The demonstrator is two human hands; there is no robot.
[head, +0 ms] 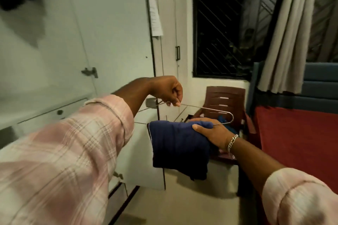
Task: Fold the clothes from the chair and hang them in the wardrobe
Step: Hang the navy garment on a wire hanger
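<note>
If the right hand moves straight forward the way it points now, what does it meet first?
Probably the hanger wire just beyond the right hand, which grips the navy cloth; behind it stands the chair. Depth is unclear.

Left hand (167, 90) pinching a wire hanger (210, 110) at its top; right hand (210, 131) gripping folded navy cloth (178, 146) draped below (bracelet on wrist), maroon chair (225, 100) just beyond.

Two hands (168, 89), one hanger (215, 110), one folded garment (175, 144) (navy), one chair (225, 98)
</note>
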